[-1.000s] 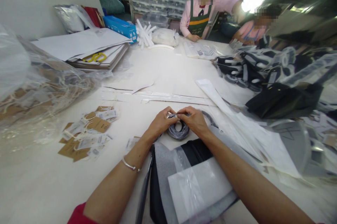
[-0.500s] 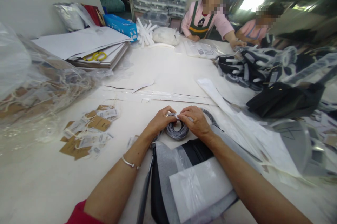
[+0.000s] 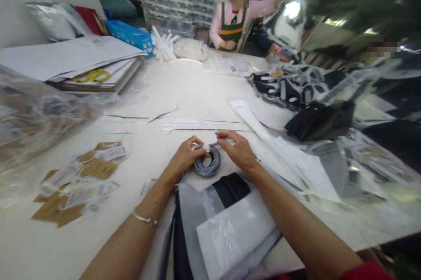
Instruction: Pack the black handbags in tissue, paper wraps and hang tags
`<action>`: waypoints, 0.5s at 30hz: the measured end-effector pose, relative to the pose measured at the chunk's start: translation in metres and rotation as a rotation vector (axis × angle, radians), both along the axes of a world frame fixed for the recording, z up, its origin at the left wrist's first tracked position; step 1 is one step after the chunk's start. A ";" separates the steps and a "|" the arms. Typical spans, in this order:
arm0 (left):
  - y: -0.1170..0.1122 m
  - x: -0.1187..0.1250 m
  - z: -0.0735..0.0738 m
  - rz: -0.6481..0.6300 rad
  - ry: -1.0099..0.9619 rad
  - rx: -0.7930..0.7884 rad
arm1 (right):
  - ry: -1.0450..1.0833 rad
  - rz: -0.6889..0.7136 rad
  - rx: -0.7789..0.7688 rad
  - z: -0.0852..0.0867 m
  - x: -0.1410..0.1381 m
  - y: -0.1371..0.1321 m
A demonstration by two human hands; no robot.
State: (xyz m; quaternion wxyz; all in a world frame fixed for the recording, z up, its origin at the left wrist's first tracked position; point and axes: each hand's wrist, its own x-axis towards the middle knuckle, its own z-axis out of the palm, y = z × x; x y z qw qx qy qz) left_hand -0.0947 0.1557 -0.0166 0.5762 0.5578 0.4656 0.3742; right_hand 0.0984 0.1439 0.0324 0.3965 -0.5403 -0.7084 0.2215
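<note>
A small grey strap coil (image 3: 214, 166), which looks wrapped in thin film, stands in front of me with a white band at its top. My left hand (image 3: 188, 155) pinches the coil's upper left side by the white band. Just right of it, my right hand (image 3: 237, 148) has thumb and fingers closed on a thin grey strip that runs from the coil. Under my forearms lies a black bag (image 3: 232, 188), partly covered by grey tissue paper and a white packet (image 3: 235, 238) in clear film.
Brown tags (image 3: 98, 168) with strings lie at left beside a clear plastic bag (image 3: 42, 113). Yellow-handled scissors (image 3: 92, 76) rest in a paper stack. White sheets (image 3: 279, 153) and black bags (image 3: 279, 87) lie at right. A co-worker (image 3: 232, 26) across the table lifts a plastic-wrapped item.
My right hand has drawn away from the coil's top to the right, with the grey strip. The left hand keeps its hold. The co-worker's arm has risen, and my view has swung right.
</note>
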 end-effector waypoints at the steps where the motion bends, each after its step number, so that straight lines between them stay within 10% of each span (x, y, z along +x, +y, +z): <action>1: 0.000 0.000 0.001 0.006 0.009 -0.014 | 0.075 -0.057 -0.020 0.013 0.009 -0.005; 8: 0.006 0.004 0.015 0.036 0.180 -0.054 | 0.419 -0.500 -0.014 0.074 0.156 -0.110; 15: -0.004 0.013 0.038 0.055 0.332 -0.122 | 0.661 -1.012 -0.188 -0.012 0.259 -0.258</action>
